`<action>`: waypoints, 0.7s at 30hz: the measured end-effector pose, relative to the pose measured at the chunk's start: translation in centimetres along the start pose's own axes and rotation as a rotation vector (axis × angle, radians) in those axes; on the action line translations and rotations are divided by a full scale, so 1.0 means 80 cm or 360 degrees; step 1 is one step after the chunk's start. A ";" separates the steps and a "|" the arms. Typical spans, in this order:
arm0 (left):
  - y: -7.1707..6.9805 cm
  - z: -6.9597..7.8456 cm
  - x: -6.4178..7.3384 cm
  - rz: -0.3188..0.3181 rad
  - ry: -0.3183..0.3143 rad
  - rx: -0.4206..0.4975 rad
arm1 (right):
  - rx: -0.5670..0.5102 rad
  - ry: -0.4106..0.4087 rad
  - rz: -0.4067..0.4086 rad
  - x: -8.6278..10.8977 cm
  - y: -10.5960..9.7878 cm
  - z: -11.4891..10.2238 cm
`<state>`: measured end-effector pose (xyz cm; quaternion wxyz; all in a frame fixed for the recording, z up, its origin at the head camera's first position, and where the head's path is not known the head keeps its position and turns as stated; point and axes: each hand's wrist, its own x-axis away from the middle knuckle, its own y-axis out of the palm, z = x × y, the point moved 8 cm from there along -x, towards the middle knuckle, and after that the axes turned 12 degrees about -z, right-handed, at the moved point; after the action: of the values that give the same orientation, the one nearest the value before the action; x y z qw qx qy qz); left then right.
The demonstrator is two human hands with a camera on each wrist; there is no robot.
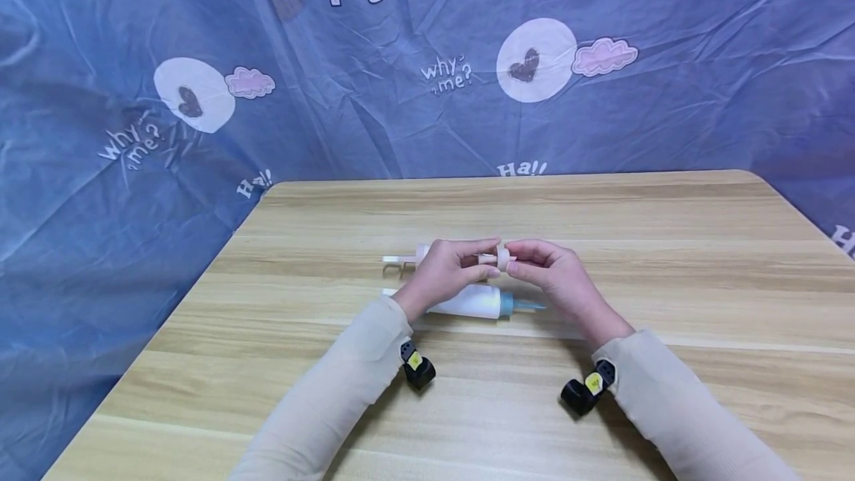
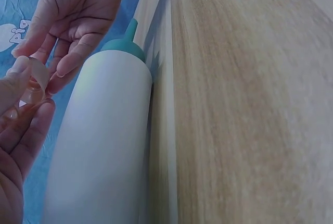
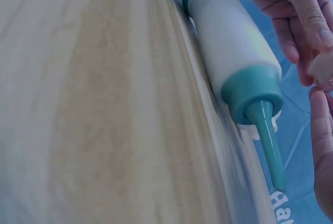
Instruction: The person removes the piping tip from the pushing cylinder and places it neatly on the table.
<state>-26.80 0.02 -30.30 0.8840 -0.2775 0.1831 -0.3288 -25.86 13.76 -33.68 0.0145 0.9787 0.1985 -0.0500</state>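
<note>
Above the middle of the table, my left hand (image 1: 446,271) pinches a small, pale, partly clear tubular piece with a wide ring-shaped collar (image 1: 503,258) between thumb and fingers. From the other side, the thumb and index finger of my right hand (image 1: 554,273) grip the collar end. In the left wrist view the collar (image 2: 38,75) looks whitish and the part behind it see-through. Below the hands lies a white squeeze bottle (image 1: 470,301) on its side, its teal cap and nozzle (image 3: 265,125) pointing right. My left wrist partly covers the bottle in the head view.
Left of my left hand, a white piece with a thin stem (image 1: 399,260) shows behind the bottle, partly hidden by that hand. The wooden table (image 1: 467,421) ends at a blue printed cloth (image 1: 401,117). A small black camera (image 1: 418,371) sits on each wrist.
</note>
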 end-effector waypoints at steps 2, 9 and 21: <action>0.001 0.001 -0.001 -0.0006 0.0010 -0.0012 | 0.0016 0.0011 0.0000 0.001 0.000 0.001; 0.003 0.003 -0.003 -0.0019 0.0017 -0.0045 | 0.0043 0.0034 0.0013 0.003 -0.002 0.002; 0.005 0.001 -0.006 -0.0027 -0.0008 -0.0001 | 0.0063 0.0039 0.0048 0.008 -0.010 -0.001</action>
<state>-26.95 0.64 -30.38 0.8815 -0.2801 0.1785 -0.3356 -25.59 14.74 -33.68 -0.0067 0.9822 0.1829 -0.0415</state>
